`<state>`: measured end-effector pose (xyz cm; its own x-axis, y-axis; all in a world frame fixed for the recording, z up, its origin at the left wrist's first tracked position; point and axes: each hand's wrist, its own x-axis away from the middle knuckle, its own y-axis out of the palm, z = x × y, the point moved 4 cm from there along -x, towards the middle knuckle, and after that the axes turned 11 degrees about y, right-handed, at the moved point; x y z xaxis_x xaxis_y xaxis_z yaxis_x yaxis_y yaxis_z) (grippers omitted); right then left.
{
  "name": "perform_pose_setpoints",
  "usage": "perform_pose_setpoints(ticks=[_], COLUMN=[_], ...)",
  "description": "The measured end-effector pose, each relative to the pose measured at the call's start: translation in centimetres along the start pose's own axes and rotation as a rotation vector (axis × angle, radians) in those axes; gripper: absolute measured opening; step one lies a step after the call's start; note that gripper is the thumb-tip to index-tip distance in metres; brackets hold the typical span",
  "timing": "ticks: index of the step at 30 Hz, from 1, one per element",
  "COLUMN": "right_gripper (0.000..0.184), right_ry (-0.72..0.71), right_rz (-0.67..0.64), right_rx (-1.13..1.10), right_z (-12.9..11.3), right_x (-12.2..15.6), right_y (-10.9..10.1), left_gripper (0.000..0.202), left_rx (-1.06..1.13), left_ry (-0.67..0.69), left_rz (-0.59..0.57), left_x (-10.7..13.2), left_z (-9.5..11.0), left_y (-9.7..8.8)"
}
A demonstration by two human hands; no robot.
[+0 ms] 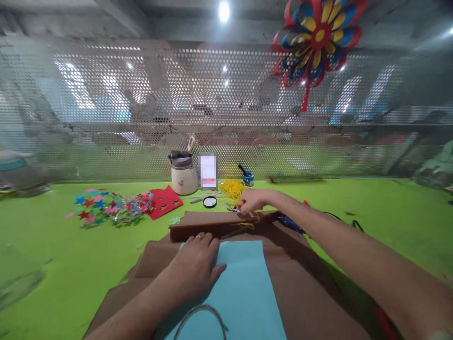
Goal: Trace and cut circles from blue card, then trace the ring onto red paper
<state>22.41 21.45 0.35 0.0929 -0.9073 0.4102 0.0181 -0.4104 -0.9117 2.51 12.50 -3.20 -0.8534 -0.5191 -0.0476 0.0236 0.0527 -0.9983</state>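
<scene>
My left hand (200, 257), a ring on one finger, lies palm down with the thumb apart. It rests on a light blue sheet (244, 269) and the folded edge of brown paper (208, 219). Beyond the fold, my right hand (252, 202) reaches down with curled fingers; their tips are partly hidden, and what they hold cannot be made out. Close to those fingers are a heap of yellow shredded strips (232, 188) and a small loop-shaped item. Loose yellow strands lie on the brown paper below that hand. A grey curved band (203, 307) sits on the blue sheet near me.
Foam stars (95, 203) and a red cut-out sheet (165, 202) lie on the left. At the back stand a white jug (184, 177), a blurred phone screen (208, 171) and a blue tape dispenser (248, 177). A dark blue tool (292, 224) lies under my right forearm. A pinwheel (320, 38) hangs above.
</scene>
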Motion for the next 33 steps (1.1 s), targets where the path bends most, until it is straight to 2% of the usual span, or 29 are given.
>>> perform_pose_setpoints(ticks=[2, 4, 8, 14, 16, 18, 24, 26, 29, 33], right_gripper=[0.025, 0.028, 0.03, 0.023, 0.026, 0.032, 0.028, 0.028, 0.024, 0.02], right_ry=[0.002, 0.003, -0.023, -0.02, 0.013, 0.031, -0.004, -0.017, -0.057, -0.141], right_rz=[-0.07, -0.091, -0.056, 0.173, 0.256, 0.284, 0.081, 0.065, 0.162, 0.387], right_rx=[0.027, 0.052, 0.059, -0.005, -0.032, -0.048, -0.024, -0.024, -0.032, -0.043], right_z=[-1.5, -3.1, -4.9, -3.9, -3.4, -3.2, -3.8, -3.9, -3.8, -3.0], right_x=[-2.1, -3.6, -4.1, -1.3, -1.0, -1.4, -4.4, -4.5, -3.4, 0.3], right_y=[-1.3, -1.7, -0.6, 2.8, 3.4, 3.3, 1.1, 0.7, 0.9, 3.0], left_gripper=[0.033, 0.032, 0.033, 0.039, 0.037, 0.034, 0.027, 0.025, 0.023, 0.021], left_rx=[-0.005, 0.006, 0.014, 0.0, 0.009, 0.013, -0.015, -0.037, -0.076, -0.165], left_ry=[-0.001, -0.004, -0.008, -0.011, -0.008, -0.004, 0.026, 0.042, 0.087, 0.183], left_rz=[-0.01, -0.007, 0.023, 0.025, 0.024, 0.025, 0.081, 0.111, 0.172, 0.27], left_x=[0.1, 0.2, 0.5, 0.6, 0.6, 0.7, 0.6, 0.7, 0.9, 1.0], left_z=[0.0, 0.1, 0.2, 0.4, 0.5, 0.6, 0.9, 1.1, 1.3, 1.2], left_y=[0.0, 0.0, -0.1, 0.2, 0.1, -0.1, -1.0, -1.2, -1.4, -1.6])
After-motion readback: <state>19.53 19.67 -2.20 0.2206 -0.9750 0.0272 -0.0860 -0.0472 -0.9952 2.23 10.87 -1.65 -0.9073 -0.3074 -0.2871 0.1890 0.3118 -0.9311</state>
